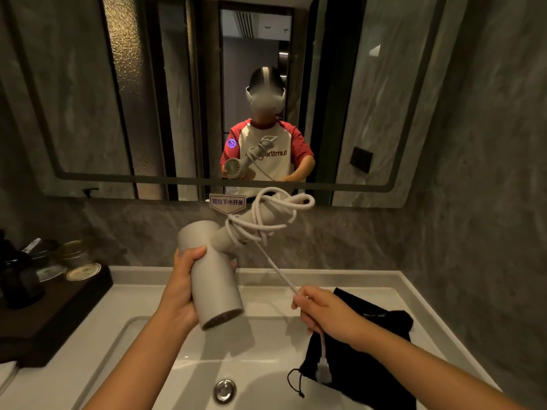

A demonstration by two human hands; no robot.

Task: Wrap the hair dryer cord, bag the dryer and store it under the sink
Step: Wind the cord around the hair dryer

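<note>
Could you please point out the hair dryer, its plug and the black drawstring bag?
hair dryer (214,279): head view, on the barrel.
plug (323,370): head view, on the plug body hanging below the right hand.
black drawstring bag (370,365): head view, on the cloth.

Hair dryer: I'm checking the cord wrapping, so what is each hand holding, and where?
Left hand grips the grey hair dryer by its barrel; right hand pinches the white cord near its plug end.

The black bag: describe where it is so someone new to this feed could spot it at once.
Start at the white sink below the mirror. On the sink's right-hand rim, under the right hand that holds the cord, lies the black bag. It is the only soft, dark, flat item there, with a thin drawstring trailing toward the drain.
</note>
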